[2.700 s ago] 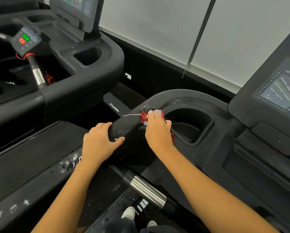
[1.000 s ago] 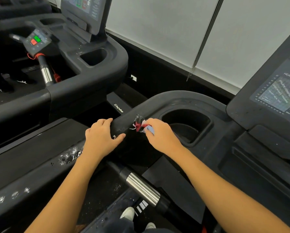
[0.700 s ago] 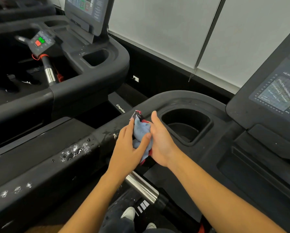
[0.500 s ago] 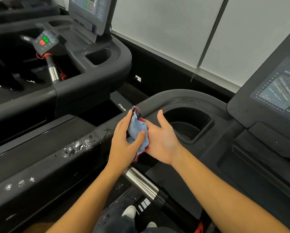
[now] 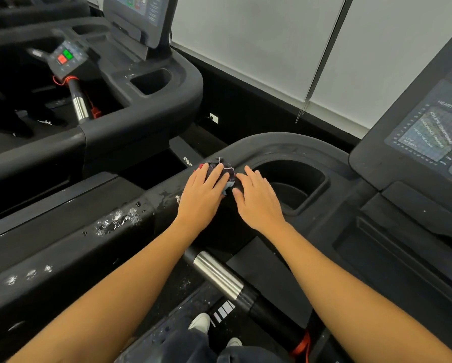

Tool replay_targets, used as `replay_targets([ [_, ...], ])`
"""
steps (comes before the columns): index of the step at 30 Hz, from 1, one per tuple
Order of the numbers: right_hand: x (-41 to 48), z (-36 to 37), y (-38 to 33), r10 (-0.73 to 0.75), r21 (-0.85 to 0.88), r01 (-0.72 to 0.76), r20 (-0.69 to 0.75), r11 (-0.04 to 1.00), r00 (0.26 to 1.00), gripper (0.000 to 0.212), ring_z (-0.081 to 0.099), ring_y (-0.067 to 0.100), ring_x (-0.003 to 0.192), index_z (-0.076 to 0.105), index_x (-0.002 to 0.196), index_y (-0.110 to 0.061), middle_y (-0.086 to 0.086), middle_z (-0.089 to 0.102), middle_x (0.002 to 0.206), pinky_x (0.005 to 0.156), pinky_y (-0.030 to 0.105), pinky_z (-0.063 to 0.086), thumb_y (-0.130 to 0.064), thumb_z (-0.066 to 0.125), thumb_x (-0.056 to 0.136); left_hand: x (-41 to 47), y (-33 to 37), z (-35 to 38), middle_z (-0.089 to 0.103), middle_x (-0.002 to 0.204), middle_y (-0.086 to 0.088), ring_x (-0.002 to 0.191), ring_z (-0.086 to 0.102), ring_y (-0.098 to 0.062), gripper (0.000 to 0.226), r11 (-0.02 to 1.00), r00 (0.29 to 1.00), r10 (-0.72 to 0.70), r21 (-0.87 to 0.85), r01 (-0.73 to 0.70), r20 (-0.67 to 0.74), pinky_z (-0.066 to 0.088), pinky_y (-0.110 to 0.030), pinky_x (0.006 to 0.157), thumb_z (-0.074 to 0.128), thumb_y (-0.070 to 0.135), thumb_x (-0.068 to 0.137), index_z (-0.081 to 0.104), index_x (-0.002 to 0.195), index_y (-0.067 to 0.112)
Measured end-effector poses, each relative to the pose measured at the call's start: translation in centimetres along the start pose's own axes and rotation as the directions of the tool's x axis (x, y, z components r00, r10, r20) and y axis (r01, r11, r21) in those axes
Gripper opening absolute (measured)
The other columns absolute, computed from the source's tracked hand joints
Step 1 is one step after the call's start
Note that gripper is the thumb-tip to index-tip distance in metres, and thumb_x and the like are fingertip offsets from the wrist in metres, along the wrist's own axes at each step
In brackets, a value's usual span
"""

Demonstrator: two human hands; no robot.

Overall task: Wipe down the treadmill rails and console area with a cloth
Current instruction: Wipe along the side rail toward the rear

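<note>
A small crumpled cloth [image 5: 226, 171], dark with blue and red patches, lies on the black left rail [image 5: 62, 247] where it curves into the console. My left hand [image 5: 201, 199] rests flat on top of the cloth and presses it against the rail. To the right of it, my right hand [image 5: 257, 203] lies with its fingers spread, their tips at the cloth's edge. White flecks of residue [image 5: 119, 218] dot the rail to the left of my hands. Most of the cloth is hidden under my left fingers.
A deep cup holder [image 5: 295, 179] opens just right of my right hand. The console screen [image 5: 424, 137] rises at the far right. A chrome-banded handle bar [image 5: 217, 275] runs below my arms. A second treadmill [image 5: 141, 121] stands close on the left.
The cloth passed from my right hand to my left hand. My left hand then moved forward and laid it on the rail's curve, while my right hand let go and flattened beside it.
</note>
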State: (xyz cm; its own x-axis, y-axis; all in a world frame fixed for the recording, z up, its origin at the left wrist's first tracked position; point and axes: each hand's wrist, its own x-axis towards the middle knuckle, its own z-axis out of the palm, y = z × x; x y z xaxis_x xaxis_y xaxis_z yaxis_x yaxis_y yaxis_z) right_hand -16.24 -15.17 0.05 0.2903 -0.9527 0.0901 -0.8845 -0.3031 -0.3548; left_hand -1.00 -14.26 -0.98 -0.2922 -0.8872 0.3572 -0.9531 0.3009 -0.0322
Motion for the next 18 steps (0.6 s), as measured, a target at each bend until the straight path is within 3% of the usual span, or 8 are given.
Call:
replay_targets([
  [4, -0.3, 0.1, 0.1, -0.028, -0.084, 0.026, -0.017, 0.996, 0.999, 0.05, 0.018, 0.029, 0.144, 0.031, 0.144, -0.012, 0.01, 0.022, 0.155, 0.116, 0.04, 0.016, -0.035, 0.036, 0.1, -1.1, -0.3, -0.7, 0.059, 0.125, -0.01, 0.116, 0.054, -0.036, 0.044, 0.998, 0.997, -0.051, -0.028, 0.049, -0.05, 0.044, -0.046, 0.096, 0.074, 0.011, 0.073, 0.063, 0.115, 0.01],
  [14, -0.4, 0.4, 0.0, -0.052, -0.109, 0.051, -0.007, 0.993, 0.999, 0.054, 0.016, 0.03, 0.144, 0.029, 0.144, -0.009, 0.013, 0.018, 0.156, 0.117, 0.04, 0.011, -0.039, 0.034, 0.099, -2.4, -0.6, -1.5, 0.06, 0.121, -0.016, 0.109, 0.057, -0.038, 0.042, 0.992, 0.989, -0.113, -0.069, 0.107, -0.093, 0.046, -0.046, 0.092, 0.07, 0.008, 0.076, 0.061, 0.117, 0.005],
  [18, -0.4, 0.5, 0.1, -0.071, -0.134, 0.068, -0.015, 0.989, 0.997, 0.055, 0.019, 0.03, 0.143, 0.029, 0.144, -0.009, 0.013, 0.021, 0.155, 0.116, 0.04, 0.014, -0.039, 0.035, 0.099, 0.7, 0.4, -0.2, 0.056, 0.127, -0.014, 0.113, 0.054, -0.035, 0.047, 0.995, 0.996, -0.093, -0.048, 0.093, -0.01, 0.044, -0.044, 0.097, 0.066, 0.014, 0.081, 0.053, 0.126, 0.006],
])
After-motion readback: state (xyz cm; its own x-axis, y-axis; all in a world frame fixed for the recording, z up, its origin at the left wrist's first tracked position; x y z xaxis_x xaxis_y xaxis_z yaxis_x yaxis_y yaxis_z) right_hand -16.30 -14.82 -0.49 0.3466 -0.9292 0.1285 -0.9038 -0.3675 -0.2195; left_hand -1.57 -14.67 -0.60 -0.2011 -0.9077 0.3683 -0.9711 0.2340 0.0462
